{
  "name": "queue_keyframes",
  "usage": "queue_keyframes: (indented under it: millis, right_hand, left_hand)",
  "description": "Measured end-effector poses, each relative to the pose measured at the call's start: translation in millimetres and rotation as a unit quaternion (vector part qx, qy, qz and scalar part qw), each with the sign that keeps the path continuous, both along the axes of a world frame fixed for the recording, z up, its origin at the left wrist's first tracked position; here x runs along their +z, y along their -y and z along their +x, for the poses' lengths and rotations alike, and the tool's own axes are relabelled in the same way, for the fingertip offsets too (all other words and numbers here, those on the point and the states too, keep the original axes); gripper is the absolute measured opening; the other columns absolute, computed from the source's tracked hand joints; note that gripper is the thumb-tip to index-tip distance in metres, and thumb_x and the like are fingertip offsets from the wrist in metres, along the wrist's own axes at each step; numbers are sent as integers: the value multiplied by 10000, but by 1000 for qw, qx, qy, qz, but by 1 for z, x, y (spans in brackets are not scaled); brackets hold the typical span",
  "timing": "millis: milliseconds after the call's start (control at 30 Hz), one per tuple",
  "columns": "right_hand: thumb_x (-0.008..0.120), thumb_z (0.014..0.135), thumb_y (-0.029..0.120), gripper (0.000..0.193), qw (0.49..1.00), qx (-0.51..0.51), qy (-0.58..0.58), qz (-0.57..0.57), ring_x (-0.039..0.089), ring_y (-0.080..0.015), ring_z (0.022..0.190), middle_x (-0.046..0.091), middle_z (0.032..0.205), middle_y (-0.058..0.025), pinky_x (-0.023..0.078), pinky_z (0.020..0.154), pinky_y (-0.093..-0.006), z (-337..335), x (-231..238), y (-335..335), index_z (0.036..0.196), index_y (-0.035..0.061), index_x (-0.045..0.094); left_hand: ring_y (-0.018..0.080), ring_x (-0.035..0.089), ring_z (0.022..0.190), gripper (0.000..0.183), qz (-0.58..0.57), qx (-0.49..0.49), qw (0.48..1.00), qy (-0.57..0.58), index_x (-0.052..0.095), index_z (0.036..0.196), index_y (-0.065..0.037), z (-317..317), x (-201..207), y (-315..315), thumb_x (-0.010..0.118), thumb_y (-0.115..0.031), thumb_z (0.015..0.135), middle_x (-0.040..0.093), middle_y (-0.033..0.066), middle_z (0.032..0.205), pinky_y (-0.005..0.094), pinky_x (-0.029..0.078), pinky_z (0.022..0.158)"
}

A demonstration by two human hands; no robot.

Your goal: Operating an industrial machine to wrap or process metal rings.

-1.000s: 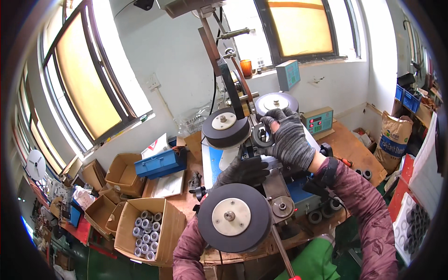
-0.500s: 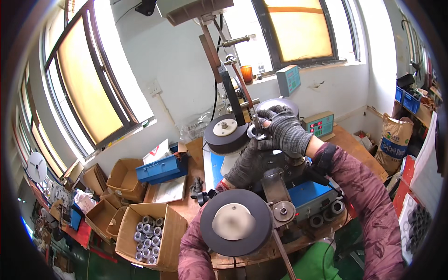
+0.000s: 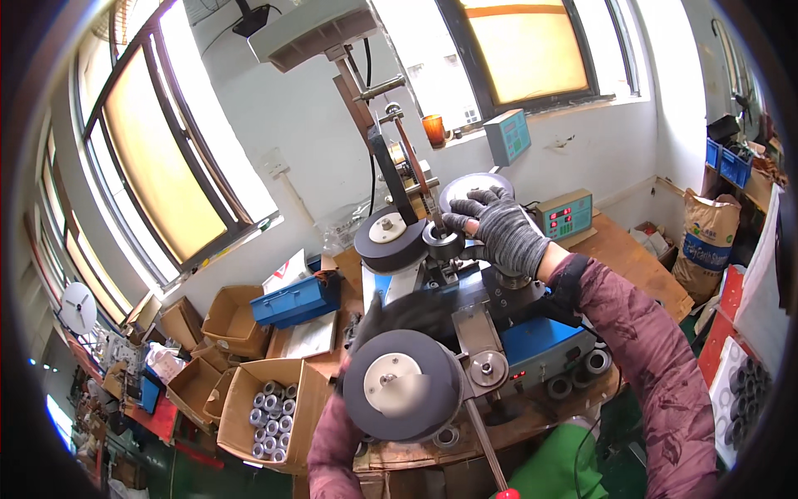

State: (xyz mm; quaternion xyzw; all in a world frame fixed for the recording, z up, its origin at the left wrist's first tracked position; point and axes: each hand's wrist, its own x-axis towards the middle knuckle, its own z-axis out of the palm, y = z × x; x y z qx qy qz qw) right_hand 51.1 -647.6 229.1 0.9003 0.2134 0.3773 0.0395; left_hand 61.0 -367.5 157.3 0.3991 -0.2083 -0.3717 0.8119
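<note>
My right hand, in a grey knitted glove, reaches over the machine with curled fingers at the upper right edge of a metal ring. The ring sits under a slim vertical spindle beside a black abrasive wheel. My left hand, in a dark glove, is smeared by motion and apart from the ring; its fingers do not show clearly. It is partly hidden behind the large near wheel, whose pale hub carries a blurred patch.
An open cardboard box of metal rings stands at the left, with a blue toolbox beyond it. More rings lie by the machine's blue base. A display box stands behind my right forearm.
My left hand has come away from the ring, back toward the near wheel and left. My right hand stays at the ring, which now sits lower. The view has shifted slightly.
</note>
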Motion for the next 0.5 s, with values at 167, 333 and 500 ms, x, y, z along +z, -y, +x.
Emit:
queue_keyframes:
  millis: [167,333,500]
  right_hand:
    - [622,802,373,478,1000,11,1,15,474,-319,1183,569,1244,-83,291,1010,-491,3,0,-6,1253,236,542]
    - [705,660,284,549,997,26,67,40,492,-269,1166,548,1247,-33,341,962,-508,19,-10,4,1193,290,572]
    - [715,659,277,536,995,40,72,63,493,-280,1174,561,1239,-33,336,974,-543,20,-14,7,1178,293,584]
  left_hand:
    - [307,513,1131,571,304,206,882,294,421,1295,4,-101,-92,-81,383,-460,965,508,172,1247,467,404,979]
    - [202,578,810,432,7,86,951,-299,492,1200,5,-256,-36,22,547,-323,925,564,73,872,325,494,657]
    - [123,508,615,303,63,26,977,-200,553,1115,-20,-222,-50,-39,550,-257,926,519,-9,712,236,397,526]
